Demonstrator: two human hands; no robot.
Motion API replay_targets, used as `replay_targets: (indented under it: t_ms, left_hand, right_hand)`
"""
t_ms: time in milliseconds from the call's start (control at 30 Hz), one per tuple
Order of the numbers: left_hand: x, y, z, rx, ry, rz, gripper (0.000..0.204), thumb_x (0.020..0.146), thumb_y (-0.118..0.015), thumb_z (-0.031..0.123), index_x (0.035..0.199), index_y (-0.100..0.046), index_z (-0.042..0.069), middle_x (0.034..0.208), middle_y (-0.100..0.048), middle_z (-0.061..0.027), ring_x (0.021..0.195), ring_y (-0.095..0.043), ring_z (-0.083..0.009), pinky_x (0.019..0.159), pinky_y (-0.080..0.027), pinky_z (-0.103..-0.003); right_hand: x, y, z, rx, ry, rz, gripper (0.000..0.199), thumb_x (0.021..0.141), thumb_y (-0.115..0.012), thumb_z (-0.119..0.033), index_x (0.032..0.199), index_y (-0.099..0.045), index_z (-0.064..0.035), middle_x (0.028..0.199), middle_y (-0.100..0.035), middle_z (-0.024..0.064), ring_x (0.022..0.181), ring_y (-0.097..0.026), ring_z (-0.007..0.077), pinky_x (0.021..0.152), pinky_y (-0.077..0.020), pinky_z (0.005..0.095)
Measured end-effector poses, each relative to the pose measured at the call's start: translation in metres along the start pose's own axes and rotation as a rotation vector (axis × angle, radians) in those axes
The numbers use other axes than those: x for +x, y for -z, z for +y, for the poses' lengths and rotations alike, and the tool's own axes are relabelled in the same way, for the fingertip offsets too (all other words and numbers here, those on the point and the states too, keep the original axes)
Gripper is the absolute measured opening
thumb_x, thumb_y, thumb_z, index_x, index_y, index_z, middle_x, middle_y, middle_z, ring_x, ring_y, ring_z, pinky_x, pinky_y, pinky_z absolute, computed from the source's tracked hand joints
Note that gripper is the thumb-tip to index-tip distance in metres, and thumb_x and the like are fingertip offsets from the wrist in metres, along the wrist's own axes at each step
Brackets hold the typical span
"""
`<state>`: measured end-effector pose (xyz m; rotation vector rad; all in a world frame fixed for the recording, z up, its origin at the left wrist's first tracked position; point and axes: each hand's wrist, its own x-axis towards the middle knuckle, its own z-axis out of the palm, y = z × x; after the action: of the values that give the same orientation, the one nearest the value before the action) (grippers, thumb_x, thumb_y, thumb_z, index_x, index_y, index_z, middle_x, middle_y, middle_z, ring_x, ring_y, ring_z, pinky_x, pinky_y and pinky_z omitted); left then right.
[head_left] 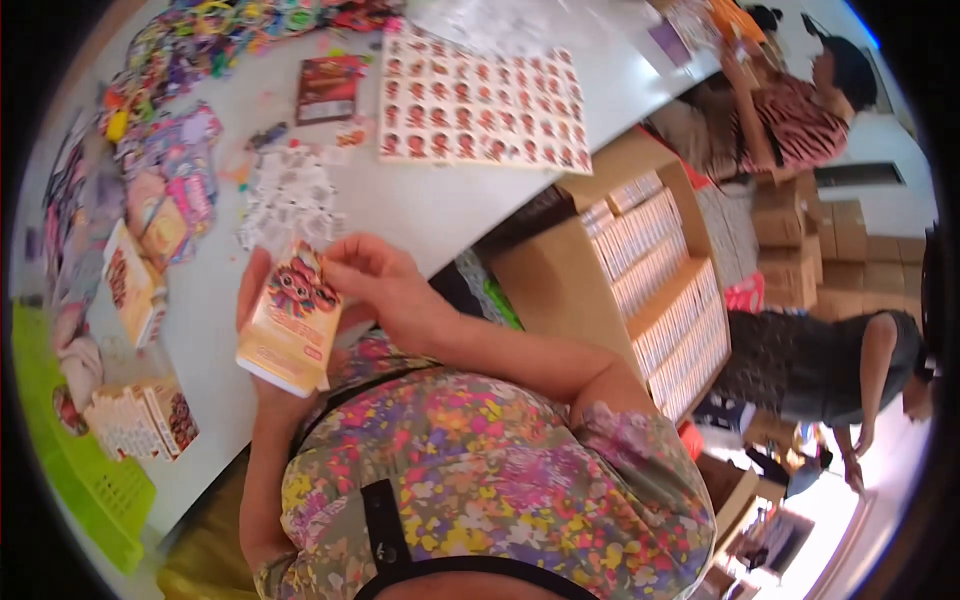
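Note:
A small yellow-orange box [290, 335] with a cartoon character printed on it is held up in front of my chest, tilted. My left hand [256, 292] is closed around its left side and underside, the thumb along the edge. Bent fingers and thumb of my right hand [385, 285] grip the box's upper right edge, beside the cartoon picture. Just beyond the hands lies a loose pile of small white cut pieces with dark prints [290, 190]. A sheet of round cartoon stickers [480, 105] is spread farther off on the white table [215, 340].
Left are a similar box [135, 285], a stack of boxes [145, 420] and a green basket [100, 490]. Colourful cords [190, 50] and a dark red packet [327, 90] lie farther back. A carton of packed boxes [650, 270] stands right; other people [800, 125] are beyond.

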<state>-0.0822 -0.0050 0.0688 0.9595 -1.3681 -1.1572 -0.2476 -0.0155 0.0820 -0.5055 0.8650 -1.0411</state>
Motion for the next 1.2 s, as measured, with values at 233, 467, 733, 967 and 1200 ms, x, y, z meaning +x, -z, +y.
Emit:
replay_targets:
  t_ms: [233, 467, 733, 967, 1200]
  left_hand:
    - [-0.008, 0.031, -0.004, -0.055, -0.012, 0.136, 0.094, 0.064, -0.081, 0.004, 0.141, -0.027, 0.005, 0.130, -0.046, -0.0200, 0.111, -0.052, -0.0229, 0.092, -0.048, -0.038]
    - [-0.014, 0.058, -0.022, 0.090, 0.023, 0.241, 0.084, 0.066, -0.075, -0.005, 0.137, -0.032, 0.007, 0.130, -0.048, -0.0172, 0.106, -0.053, -0.0179, 0.090, -0.050, -0.033]
    - [-0.022, 0.054, -0.038, -0.075, 0.119, 0.253, 0.081, 0.067, -0.074, -0.007, 0.134, -0.033, 0.008, 0.130, -0.047, -0.0153, 0.104, -0.054, -0.0177, 0.089, -0.050, -0.033]
    - [-0.019, 0.057, -0.039, -0.079, 0.112, 0.234, 0.080, 0.069, -0.074, -0.005, 0.135, -0.031, 0.007, 0.131, -0.047, -0.0161, 0.102, -0.055, -0.0175, 0.086, -0.051, -0.032]
    - [-0.019, 0.061, -0.045, -0.063, 0.107, 0.238, 0.081, 0.070, -0.073, -0.006, 0.137, -0.030, 0.007, 0.132, -0.046, -0.0179, 0.103, -0.056, -0.0180, 0.085, -0.051, -0.032]
  right_hand:
    - [0.031, 0.048, -0.034, -1.043, 0.416, -0.306, 0.019, 0.093, -0.061, -0.022, 0.100, -0.066, -0.0046, 0.087, -0.066, 0.0024, 0.076, -0.061, 0.0104, 0.066, -0.0516, 0.0271]
    - [0.100, 0.141, -0.133, -1.391, 0.702, 0.323, 0.021, 0.081, -0.073, -0.009, 0.100, -0.069, -0.0014, 0.094, -0.063, 0.0069, 0.079, -0.062, 0.0161, 0.071, -0.0527, 0.0290]
    - [0.077, 0.142, -0.139, -1.366, 0.596, 0.324, 0.036, 0.075, -0.079, -0.011, 0.109, -0.070, -0.0067, 0.110, -0.061, 0.0065, 0.084, -0.061, 0.0154, 0.076, -0.0522, 0.0273]
    - [0.018, 0.205, -0.166, -1.321, 0.677, 0.479, 0.048, 0.065, -0.085, -0.011, 0.111, -0.071, -0.0104, 0.123, -0.059, 0.0046, 0.110, -0.054, 0.0203, 0.091, -0.0479, 0.0320]
    - [0.000, 0.204, -0.158, -1.720, 0.634, 0.338, 0.060, 0.061, -0.087, -0.022, 0.117, -0.068, -0.0167, 0.124, -0.059, 0.0062, 0.118, -0.049, 0.0252, 0.102, -0.0404, 0.0382]
